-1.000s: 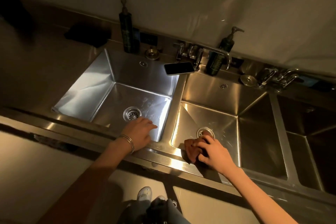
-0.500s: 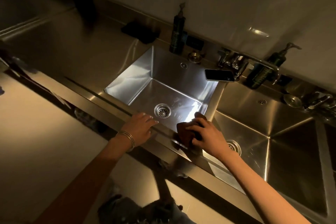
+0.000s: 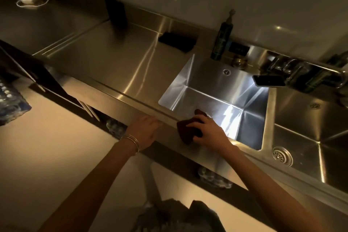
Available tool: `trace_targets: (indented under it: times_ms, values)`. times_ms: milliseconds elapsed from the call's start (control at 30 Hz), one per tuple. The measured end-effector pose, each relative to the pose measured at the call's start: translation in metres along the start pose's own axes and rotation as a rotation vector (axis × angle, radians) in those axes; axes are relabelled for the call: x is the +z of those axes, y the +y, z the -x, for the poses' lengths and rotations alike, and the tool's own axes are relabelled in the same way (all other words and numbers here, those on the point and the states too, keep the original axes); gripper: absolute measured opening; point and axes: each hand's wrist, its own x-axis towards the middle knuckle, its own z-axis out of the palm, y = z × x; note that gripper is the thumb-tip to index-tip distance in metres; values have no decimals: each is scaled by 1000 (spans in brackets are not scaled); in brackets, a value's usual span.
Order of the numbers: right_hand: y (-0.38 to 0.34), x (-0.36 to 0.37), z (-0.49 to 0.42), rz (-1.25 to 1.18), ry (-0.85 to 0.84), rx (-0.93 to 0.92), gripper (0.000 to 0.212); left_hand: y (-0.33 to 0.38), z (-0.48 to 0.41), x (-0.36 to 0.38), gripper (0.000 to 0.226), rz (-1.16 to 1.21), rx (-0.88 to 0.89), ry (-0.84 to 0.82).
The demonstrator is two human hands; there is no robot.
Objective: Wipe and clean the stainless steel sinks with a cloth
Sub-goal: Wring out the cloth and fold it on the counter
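A brightly lit stainless steel sink (image 3: 180, 88) lies in the counter ahead of me, with a second, darker sink (image 3: 301, 124) to its right. My right hand (image 3: 209, 132) grips a dark brown cloth (image 3: 185, 132) on the front rim of the lit sink, partly over the basin's near edge. My left hand (image 3: 146, 128), bracelets on its wrist, rests flat on the counter's front edge just left of the cloth. The lit sink's drain is hidden behind my right hand.
A dark soap bottle (image 3: 222, 41) stands behind the lit sink. A phone (image 3: 268, 81) lies on the divider beside a faucet (image 3: 301, 68). A black pad (image 3: 177, 41) and a dark bottle (image 3: 114, 9) sit on the steel counter (image 3: 116, 62) at left.
My right hand has carried the cloth from the right sink across the divider to the left sink's front rim. My left hand slid left along the counter edge. My view swung left.
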Motion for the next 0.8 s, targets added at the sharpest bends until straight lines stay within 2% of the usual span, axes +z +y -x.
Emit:
trace_targets:
  times_ms: [267,367,800]
  values:
    - [-35,4,-30,16,41,48,46,-47,-22,-3,41,-13,5,11]
    - [-37,5,-52,8,41,52,45,-62,-37,-6,47,50,-34,33]
    - [-21,-12,-186,-25,75,140,46,-146,-157,-46,56,-70,38,-107]
